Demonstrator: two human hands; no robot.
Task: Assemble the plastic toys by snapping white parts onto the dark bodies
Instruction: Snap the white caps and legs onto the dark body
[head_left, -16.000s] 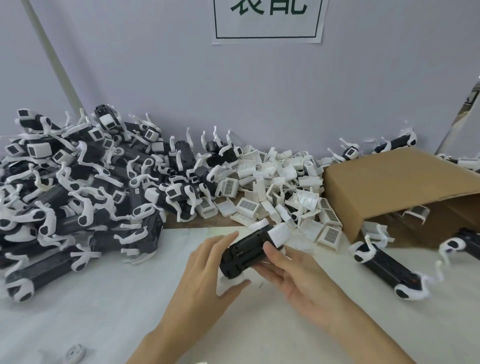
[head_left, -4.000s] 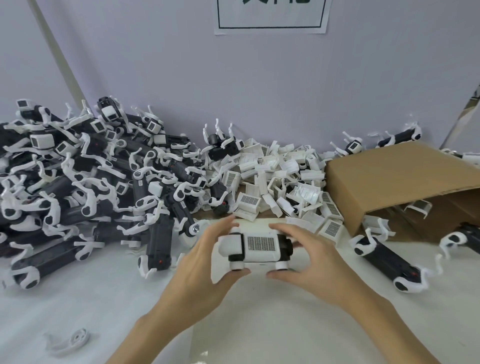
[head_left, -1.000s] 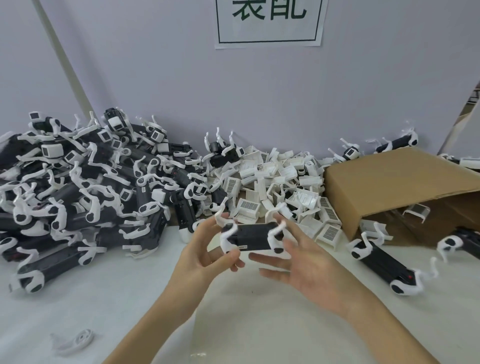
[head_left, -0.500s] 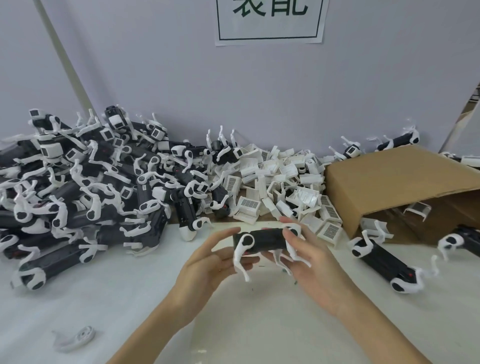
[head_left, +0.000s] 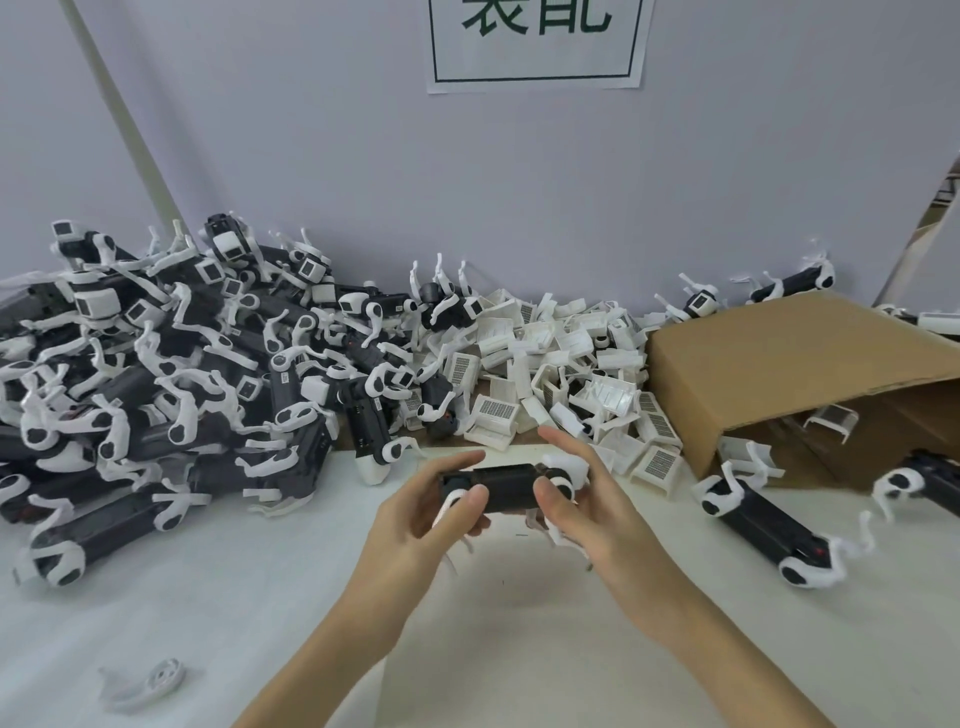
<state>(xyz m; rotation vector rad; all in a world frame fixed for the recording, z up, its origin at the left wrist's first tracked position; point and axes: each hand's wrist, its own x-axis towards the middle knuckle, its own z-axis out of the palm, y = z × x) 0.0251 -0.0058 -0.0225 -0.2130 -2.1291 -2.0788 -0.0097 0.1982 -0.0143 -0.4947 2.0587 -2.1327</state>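
Since half a second earlier the toy body (head_left: 506, 486) has been rolled in the grip: the white legs (head_left: 563, 473) that splayed outward now hang mostly below it, and both hands have closed in at its ends. The left hand (head_left: 415, 525) pinches the left end, thumb over a white hip disc; the right hand (head_left: 587, 506) cups the right end, its forefinger lifted clear. The body is held level, above the counter (head_left: 519, 623) and apart from it.

Risks, as judged: the thin legs may bend or pop off if squeezed during a press. A white part seated askew could fail to snap home. Whether all parts are already fitted cannot be told, since fingers cover both ends.

Clearance: the white counter directly below and toward the person is bare, giving ample room to set down. To the left, the heap of finished toys (head_left: 156, 374) crowds near. Just behind the hands lies the pile of loose white parts (head_left: 561, 374). To the right, a cardboard box (head_left: 789, 374) and a lying toy (head_left: 769, 525) narrow the lane.
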